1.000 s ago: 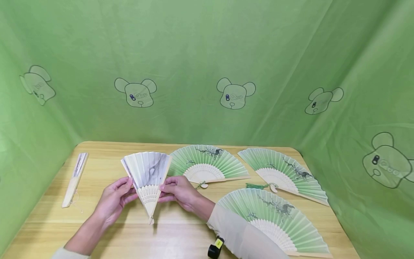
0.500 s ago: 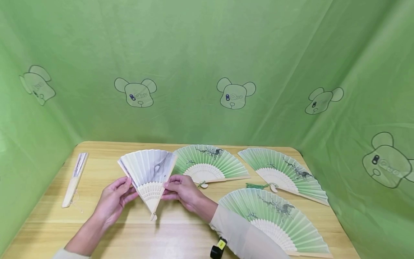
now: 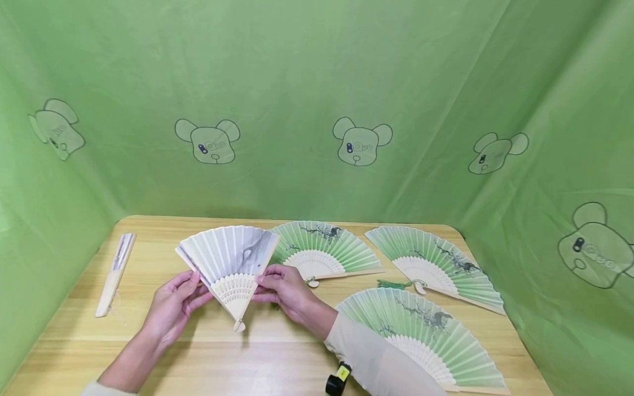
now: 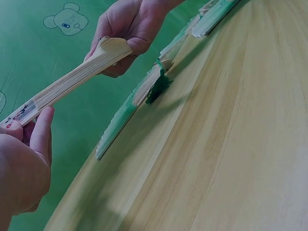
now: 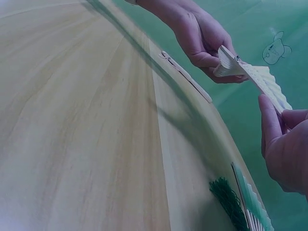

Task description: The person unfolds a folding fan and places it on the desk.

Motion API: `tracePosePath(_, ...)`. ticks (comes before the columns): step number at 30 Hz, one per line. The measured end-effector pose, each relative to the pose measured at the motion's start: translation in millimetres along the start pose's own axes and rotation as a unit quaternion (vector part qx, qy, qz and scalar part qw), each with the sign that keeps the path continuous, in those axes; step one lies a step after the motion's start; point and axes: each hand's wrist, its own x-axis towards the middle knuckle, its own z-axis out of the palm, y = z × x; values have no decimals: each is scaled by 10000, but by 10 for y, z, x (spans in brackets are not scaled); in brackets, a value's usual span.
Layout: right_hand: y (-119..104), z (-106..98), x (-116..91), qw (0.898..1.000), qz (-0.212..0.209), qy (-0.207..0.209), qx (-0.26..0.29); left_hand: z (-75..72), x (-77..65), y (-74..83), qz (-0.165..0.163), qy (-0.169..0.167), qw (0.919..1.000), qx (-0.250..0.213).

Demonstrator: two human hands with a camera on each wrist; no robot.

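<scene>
A white and grey folding fan [image 3: 233, 253] with pale carved ribs is held partly spread above the table, its pivot end pointing toward the viewer. My left hand [image 3: 173, 305] pinches its left guard stick between thumb and fingers. On the other side my right hand [image 3: 287, 289] pinches the right guard stick. From the left wrist view the fan's stacked ribs [image 4: 72, 77] run between both hands. In the right wrist view the fan [image 5: 264, 82] is seen edge-on, clear of the tabletop. Part of a green fan [image 3: 327, 247] is hidden behind the held fan and right hand.
A closed folding fan [image 3: 115, 275] lies at the left of the wooden table [image 3: 198, 368]. Two more spread green fans, one at the back right [image 3: 436, 264] and one nearer [image 3: 416, 324], lie at right. A black and yellow object [image 3: 338, 379] sits by the right sleeve.
The white and grey fan has spread wider. My right hand has moved a little right and up with its guard stick, while my left hand has stayed nearly in place.
</scene>
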Motion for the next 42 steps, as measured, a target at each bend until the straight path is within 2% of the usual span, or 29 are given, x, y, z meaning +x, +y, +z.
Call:
tracePosePath(10,-25,-30,29,9998,-23,149,116,-16,-13,-22,437,-227,9978,-442)
tracePosePath(19,-45,-41,24,9994,-58,293,189,1,-25,-26,553,-116,9973,-468)
tracePosePath(23,-47,-39,17,9992,-108,323,216,12,-29,-10,562,43,9975,-430)
tracePosePath(32,-47,-42,3,9983,-272,412,313,57,-42,32,722,707,9945,-264)
tracePosePath(42,-51,-77,-5,9957,-488,589,517,83,-51,9,1042,1014,9888,-350)
